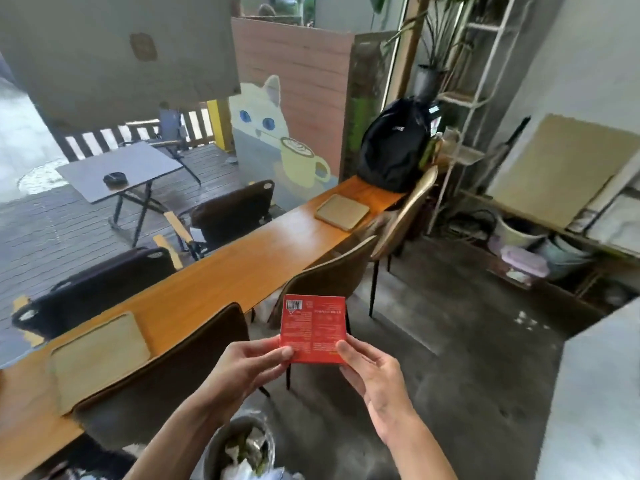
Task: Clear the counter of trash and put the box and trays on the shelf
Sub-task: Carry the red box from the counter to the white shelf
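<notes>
Head view. Both hands hold a red box upright in front of the body, clear of the counter. The left hand pinches its lower left corner between thumb and curled fingers; the right hand pinches the lower right corner likewise, so each grip is closed on the box and neither is nearer. The box is flat and nearly square, its printed back facing the camera, with a barcode at top left and small text that reads upside down. A metal bin holding crumpled trash stands directly below the hands. The shelf, a white frame, stands well apart, ahead and to the right beyond the counter's far end, so the box must travel forward and right. Two wooden trays lie on the counter: the near tray left of the hands, the far tray close to a black backpack.
</notes>
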